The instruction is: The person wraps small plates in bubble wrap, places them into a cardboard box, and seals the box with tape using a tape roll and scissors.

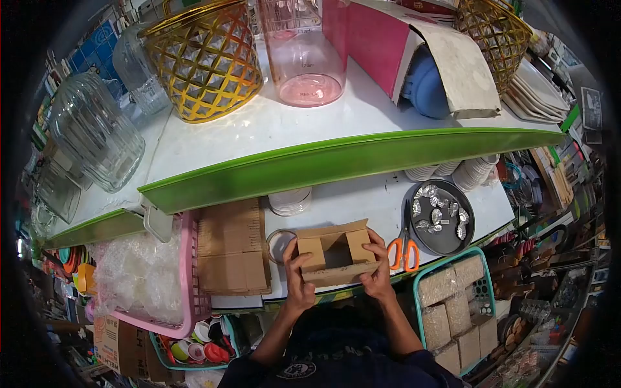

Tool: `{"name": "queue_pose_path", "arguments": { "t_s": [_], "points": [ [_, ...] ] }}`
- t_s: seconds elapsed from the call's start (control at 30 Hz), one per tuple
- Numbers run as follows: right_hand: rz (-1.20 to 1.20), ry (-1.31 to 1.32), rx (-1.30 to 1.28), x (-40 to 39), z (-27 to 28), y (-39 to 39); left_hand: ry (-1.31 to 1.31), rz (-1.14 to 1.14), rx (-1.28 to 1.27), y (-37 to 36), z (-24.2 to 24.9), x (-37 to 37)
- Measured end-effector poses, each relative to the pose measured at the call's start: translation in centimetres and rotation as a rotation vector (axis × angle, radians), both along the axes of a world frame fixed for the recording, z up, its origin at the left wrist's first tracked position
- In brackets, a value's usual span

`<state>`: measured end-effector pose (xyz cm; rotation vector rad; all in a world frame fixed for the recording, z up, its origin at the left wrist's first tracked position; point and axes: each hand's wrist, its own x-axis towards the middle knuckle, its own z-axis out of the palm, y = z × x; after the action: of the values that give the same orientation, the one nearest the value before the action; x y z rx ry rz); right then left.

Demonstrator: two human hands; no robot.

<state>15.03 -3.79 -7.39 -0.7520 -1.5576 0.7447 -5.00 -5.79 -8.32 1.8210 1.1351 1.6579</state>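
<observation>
At the worktop (352, 199), left of the round pan, is an open cardboard box (339, 276). It should be light, fairly stiff yet easily crushed, not slippery, and best taken by its opposite sides. It lies between the left hand (298, 277) and right hand (378, 269), both grasping those sides.

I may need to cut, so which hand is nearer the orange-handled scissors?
Right. The right hand is just beside the scissors; the left hand is farther, across the cardboard box.
</observation>
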Motion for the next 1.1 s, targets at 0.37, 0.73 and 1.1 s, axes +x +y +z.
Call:
{"name": "queue_pose_path", "arguments": {
  "t_s": [0.37, 0.73, 1.1],
  "points": [
    [-0.058, 0.077, -0.030, 0.4, -0.9, -0.4, -0.067, -0.022, -0.063, -0.2, 0.9, 0.2],
    [-0.118, 0.235, -0.042, -1.2, 0.8, -0.4, -0.068, 0.027, 0.039, 1.0, 2.1, 2.0],
    [-0.166, 0.029, -0.004, 0.0, 2.1, 0.8, -0.116, 0.026, 0.007, 2.4, 3.4, 2.7]
  ]
}}
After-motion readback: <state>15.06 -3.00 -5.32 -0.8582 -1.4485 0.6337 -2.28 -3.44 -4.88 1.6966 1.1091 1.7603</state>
